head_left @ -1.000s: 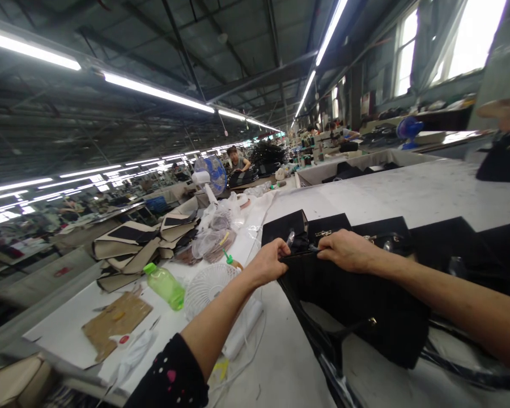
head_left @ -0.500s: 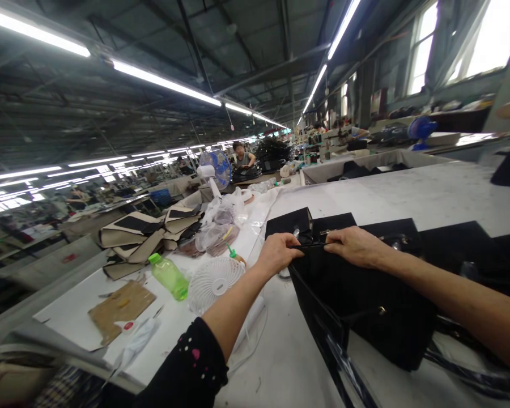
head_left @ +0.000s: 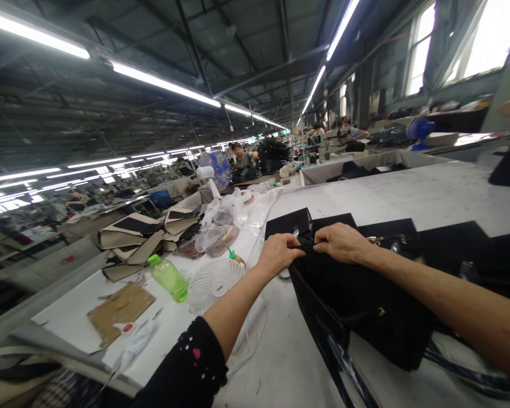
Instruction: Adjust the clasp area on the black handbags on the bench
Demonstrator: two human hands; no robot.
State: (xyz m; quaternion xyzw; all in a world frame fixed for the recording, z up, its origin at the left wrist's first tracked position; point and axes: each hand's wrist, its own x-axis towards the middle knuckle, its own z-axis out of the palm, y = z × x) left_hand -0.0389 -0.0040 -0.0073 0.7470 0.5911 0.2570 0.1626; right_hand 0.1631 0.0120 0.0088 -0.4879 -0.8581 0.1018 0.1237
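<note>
A black handbag (head_left: 378, 306) lies tilted on the white table in front of me, its plastic-wrapped handles hanging toward the near side. My left hand (head_left: 280, 252) pinches the bag's top edge at its left corner. Close beside it, my right hand (head_left: 340, 242) grips the same edge, thumb and fingers pressed together. Only a small gap separates the fingertips of both hands. Behind the bag stands a row of more black bags (head_left: 389, 229), some with metal fittings.
Left of my arm are a white fan (head_left: 215, 283), a green bottle (head_left: 169, 277), a brown board (head_left: 121, 311) and white-handled scissors (head_left: 127, 327). Beige and black pieces (head_left: 131, 232) are piled farther left. Beyond a blue fan (head_left: 219, 169), a person (head_left: 243, 158) handles black pieces.
My right hand has slid left along the bag's edge, closer to my left hand. The left hand stays nearly in place. The person in the background has shifted their arms.
</note>
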